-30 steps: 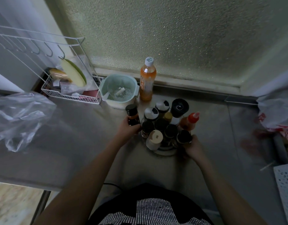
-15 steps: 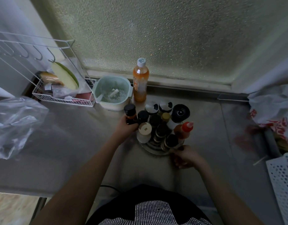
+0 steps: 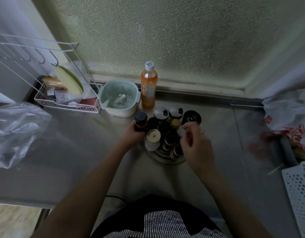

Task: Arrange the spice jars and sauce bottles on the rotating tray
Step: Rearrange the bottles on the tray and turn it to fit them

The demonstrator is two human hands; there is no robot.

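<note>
A round metal rotating tray (image 3: pixel 165 158) stands on the steel counter, crowded with several dark spice jars and bottles. Among them are a beige-lidded jar (image 3: pixel 153 136), two silver-lidded jars (image 3: pixel 161 112) and a bottle with a wide black cap (image 3: pixel 191 117). My left hand (image 3: pixel 132 134) grips a dark sauce bottle with a black cap (image 3: pixel 140 119) upright at the tray's left edge. My right hand (image 3: pixel 196 146) hovers blurred over the tray's right side, fingers apart, nothing visible in it. It hides the red-capped bottle.
An orange drink bottle (image 3: pixel 148 86) and a pale green strainer bowl (image 3: pixel 119 97) stand just behind the tray. A white wire rack (image 3: pixel 62 105) and a clear plastic bag (image 3: pixel 16 129) lie to the left. A white-and-red bag (image 3: pixel 289 114) and a perforated basket (image 3: pixel 301 194) are at right.
My right hand left the tray's front rim and rose over its right side, covering the red-capped bottle. The left hand still holds the dark bottle at the left edge.
</note>
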